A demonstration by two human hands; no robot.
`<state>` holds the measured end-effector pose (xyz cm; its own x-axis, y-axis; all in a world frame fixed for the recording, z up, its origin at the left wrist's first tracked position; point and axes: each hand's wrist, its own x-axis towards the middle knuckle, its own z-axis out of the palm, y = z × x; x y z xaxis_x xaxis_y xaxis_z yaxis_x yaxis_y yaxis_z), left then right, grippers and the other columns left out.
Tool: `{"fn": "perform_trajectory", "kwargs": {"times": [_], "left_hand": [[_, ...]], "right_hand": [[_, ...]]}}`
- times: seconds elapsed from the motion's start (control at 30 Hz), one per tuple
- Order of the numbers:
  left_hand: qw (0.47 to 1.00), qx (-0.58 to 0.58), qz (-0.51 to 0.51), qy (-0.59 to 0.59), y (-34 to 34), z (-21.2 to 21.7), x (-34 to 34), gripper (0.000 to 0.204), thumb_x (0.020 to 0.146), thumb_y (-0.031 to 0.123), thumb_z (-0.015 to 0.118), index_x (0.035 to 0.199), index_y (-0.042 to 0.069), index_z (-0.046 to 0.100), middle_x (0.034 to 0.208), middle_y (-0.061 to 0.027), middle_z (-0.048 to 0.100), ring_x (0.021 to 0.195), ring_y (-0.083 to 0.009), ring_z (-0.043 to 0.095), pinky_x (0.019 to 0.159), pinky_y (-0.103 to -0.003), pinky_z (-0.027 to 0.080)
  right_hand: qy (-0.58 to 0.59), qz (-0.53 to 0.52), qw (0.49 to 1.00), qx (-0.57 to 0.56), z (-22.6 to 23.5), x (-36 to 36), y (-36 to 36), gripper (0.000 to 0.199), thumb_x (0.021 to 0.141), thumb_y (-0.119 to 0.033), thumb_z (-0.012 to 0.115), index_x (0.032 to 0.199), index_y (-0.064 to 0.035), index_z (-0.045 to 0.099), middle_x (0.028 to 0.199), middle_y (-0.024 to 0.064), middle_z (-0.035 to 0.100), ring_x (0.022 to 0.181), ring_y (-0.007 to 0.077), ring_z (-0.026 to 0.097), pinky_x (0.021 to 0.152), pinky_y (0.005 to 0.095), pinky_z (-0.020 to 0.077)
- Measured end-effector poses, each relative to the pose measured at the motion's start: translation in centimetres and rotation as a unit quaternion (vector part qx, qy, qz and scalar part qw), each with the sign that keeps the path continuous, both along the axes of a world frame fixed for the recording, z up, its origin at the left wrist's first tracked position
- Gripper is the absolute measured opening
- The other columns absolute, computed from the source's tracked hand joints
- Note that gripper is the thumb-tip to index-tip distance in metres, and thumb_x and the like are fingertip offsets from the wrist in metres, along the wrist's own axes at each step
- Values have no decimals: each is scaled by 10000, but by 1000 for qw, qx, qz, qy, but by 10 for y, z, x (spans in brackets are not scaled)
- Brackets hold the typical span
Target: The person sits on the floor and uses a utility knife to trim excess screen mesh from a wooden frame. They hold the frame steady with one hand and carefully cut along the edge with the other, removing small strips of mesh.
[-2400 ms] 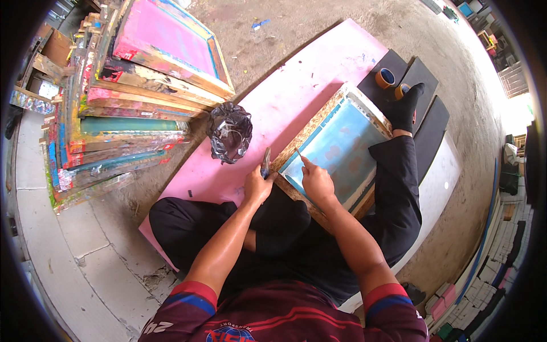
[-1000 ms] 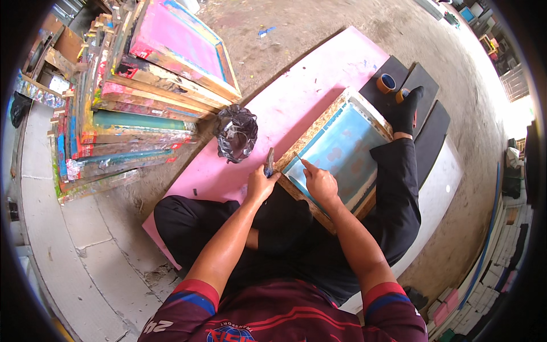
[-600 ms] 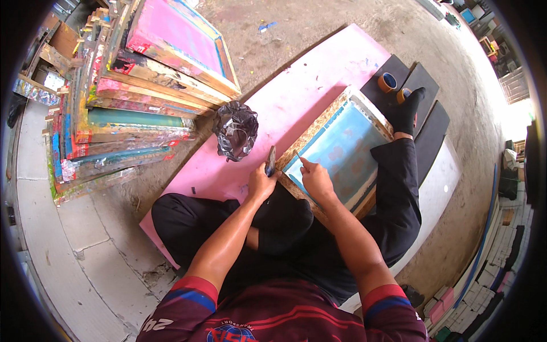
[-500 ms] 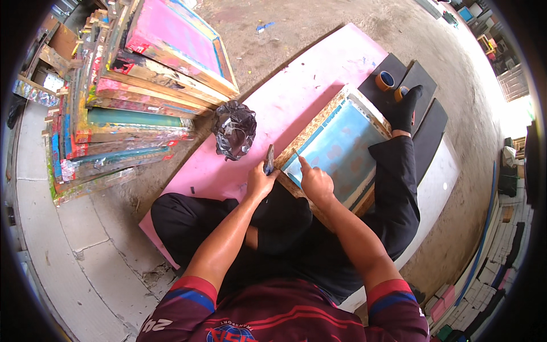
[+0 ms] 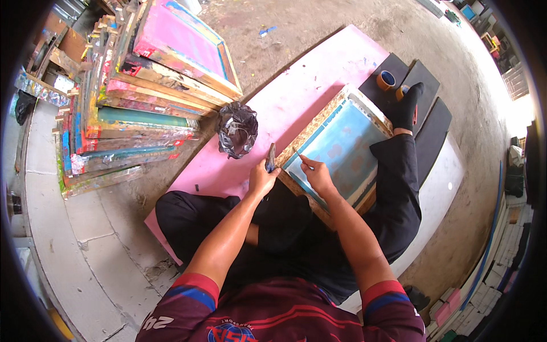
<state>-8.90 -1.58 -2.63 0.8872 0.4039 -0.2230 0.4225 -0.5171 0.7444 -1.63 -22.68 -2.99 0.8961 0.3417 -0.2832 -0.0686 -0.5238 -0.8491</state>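
A wooden screen-printing frame [image 5: 322, 123] with blue-tinted mesh lies tilted across the pink board, against my legs. My right hand [image 5: 320, 178] is closed round a thin, slender tool [image 5: 300, 157], its tip at the frame's left corner. The tool's exact kind is too small to tell. Just left of that corner, my left hand [image 5: 262, 181] grips a short brown tool [image 5: 271, 154] with a blue part by the fingers. Its lower portion is hidden in the hand.
A crumpled black plastic bag [image 5: 237, 130] sits on the pink board [image 5: 319, 68]. Used frames [image 5: 171, 85] are stacked at left. Tape rolls [image 5: 386, 80] stand on dark panels [image 5: 419, 85] by my black-socked foot [image 5: 407, 108]. Pale blocks [image 5: 85, 216] line the left floor.
My right hand has drawn its outstretched index finger back and curled it round the thin tool. My left hand stays at the frame's corner. The view has shifted slightly.
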Motion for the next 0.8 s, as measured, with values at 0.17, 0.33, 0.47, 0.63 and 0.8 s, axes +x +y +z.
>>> {"fn": "perform_trajectory", "kwargs": {"times": [0.17,0.33,0.47,0.63,0.8], "left_hand": [[1000,8,-6,-13,1,2,1,416,862,249,844,1157,-6,697,996,-234,758,974,-415,735,855,-479,552],[1000,17,-2,7,3,2,2,414,863,250,845,1148,-14,701,987,-239,755,964,-409,737,842,-467,556],[999,-22,-3,-26,3,-2,-1,421,862,246,850,1152,-21,702,1003,-240,758,975,-405,739,849,-464,562],[1000,-3,-4,-30,-4,9,3,399,839,258,854,1062,-29,689,960,-284,735,961,-484,703,827,-537,537],[998,-10,10,-67,2,-8,-2,413,838,264,859,1070,-32,688,954,-293,733,952,-494,703,818,-542,539]], "right_hand": [[-240,76,958,-136,2,0,-4,431,1072,-275,607,1492,-175,622,597,9,569,453,158,494,469,347,436],[50,1,999,8,14,6,2,405,1088,-338,602,1458,-181,654,617,-43,465,474,77,364,413,276,304],[419,-106,880,199,55,20,-1,445,1099,-329,578,1530,-220,577,691,-27,462,491,54,289,427,242,219],[-133,24,990,-46,3,1,-9,448,1051,-270,599,1493,-202,609,871,224,749,738,378,734,649,469,567],[-89,56,971,-215,68,-13,12,388,1034,-278,603,1411,-208,659,955,222,759,913,443,732,809,544,584]]}}
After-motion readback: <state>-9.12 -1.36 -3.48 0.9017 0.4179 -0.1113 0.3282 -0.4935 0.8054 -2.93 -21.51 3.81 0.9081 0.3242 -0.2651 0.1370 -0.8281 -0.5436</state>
